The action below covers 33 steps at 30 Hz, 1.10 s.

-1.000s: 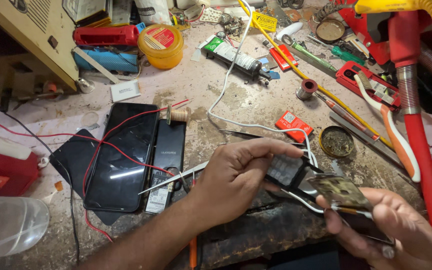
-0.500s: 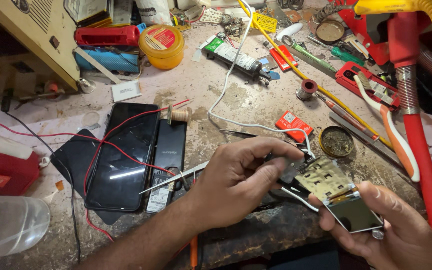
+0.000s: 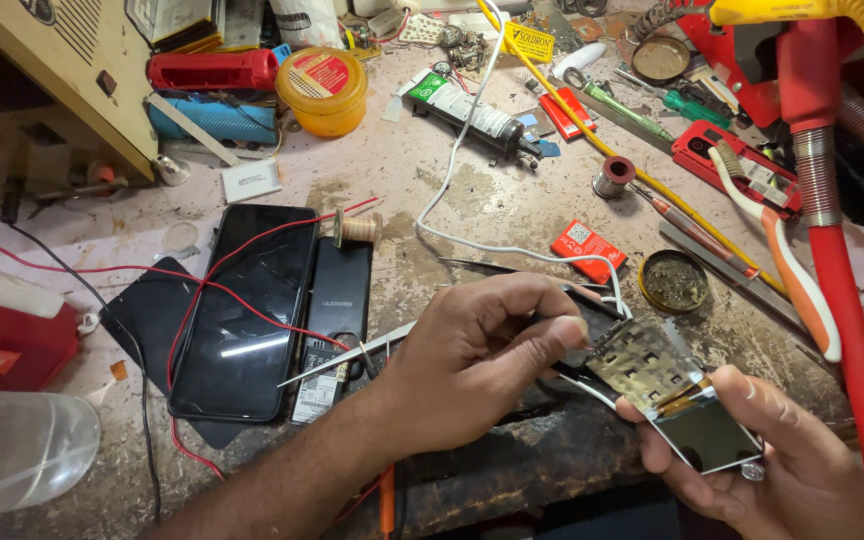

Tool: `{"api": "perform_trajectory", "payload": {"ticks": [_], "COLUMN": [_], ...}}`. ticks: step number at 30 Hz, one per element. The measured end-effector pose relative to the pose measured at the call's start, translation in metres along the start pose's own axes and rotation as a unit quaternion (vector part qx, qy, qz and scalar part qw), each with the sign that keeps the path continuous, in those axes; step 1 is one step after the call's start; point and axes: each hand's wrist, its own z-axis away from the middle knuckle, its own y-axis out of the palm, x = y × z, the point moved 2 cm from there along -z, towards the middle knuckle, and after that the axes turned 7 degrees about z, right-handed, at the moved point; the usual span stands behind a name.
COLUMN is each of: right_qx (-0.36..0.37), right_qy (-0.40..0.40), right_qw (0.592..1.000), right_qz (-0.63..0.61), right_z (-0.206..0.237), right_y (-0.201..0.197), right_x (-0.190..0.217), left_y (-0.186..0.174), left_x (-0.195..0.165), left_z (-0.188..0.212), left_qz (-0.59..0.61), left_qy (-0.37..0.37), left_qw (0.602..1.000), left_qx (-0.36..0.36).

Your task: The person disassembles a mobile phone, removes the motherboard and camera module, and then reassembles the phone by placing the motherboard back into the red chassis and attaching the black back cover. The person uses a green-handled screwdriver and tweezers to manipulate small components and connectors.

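The little phone part point(image 3: 667, 395) sits in the lower right of the frame, held up above the workbench point(image 3: 472, 200). It is a flat board with gold patches on one end and a small dark screen on the other. Its long side runs on a slant, from the upper left down to the lower right, with the screen end pointing down and to the right.

The right hand point(image 3: 802, 470) holds it from below, fingers curled around the screen end and the thumb pressed on its edge. The left hand point(image 3: 472, 360) comes in from the left, its thumb and fingers pinched together on the board end. A thin pair of tweezers point(image 3: 342, 358) pokes out behind that hand, pointing left.

A white wire point(image 3: 452, 170) runs from the part up the bench. Left of the hands lies a black phone point(image 3: 247, 310) with a red wire point(image 3: 222, 285) over it. A small round tin point(image 3: 674, 281) sits just above the part.
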Motion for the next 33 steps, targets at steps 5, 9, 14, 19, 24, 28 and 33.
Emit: {"api": "perform_trajectory", "payload": {"ticks": [5, 9, 14, 19, 24, 28, 33], "right_qx": [-0.006, -0.024, -0.095, -0.014, -0.043, -0.052, -0.073], "right_qy": [0.027, 0.023, 0.029, 0.043, 0.021, 0.025, 0.021], "right_qw": [0.999, 0.998, 0.992, 0.998, 0.997, 0.997, 0.996], "right_qz": [-0.023, 0.059, 0.08, 0.034, 0.064, 0.047, 0.05], "right_z": [0.001, 0.0, 0.0, 0.001, 0.003, 0.004, 0.003], "right_y": [-0.003, -0.01, -0.013, -0.006, -0.007, -0.011, -0.014], "right_x": [-0.003, -0.005, -0.007, -0.003, -0.002, -0.005, -0.007], "left_y": [0.001, 0.002, -0.001, -0.002, -0.003, -0.003, -0.002], "left_x": [-0.003, -0.007, -0.005, -0.006, -0.012, -0.013, -0.013], "left_z": [0.0, 0.001, -0.003, 0.0, 0.001, 0.0, 0.0], "left_qz": [-0.069, -0.122, -0.027, -0.076, -0.127, -0.152, -0.142], "left_qy": [-0.007, 0.052, 0.017, 0.018, 0.058, 0.073, 0.091], "left_qw": [0.997, 0.99, 0.997, 0.995, 0.989, 0.985, 0.985], "left_qx": [-0.031, -0.055, -0.07, -0.063, -0.039, -0.036, -0.023]}}
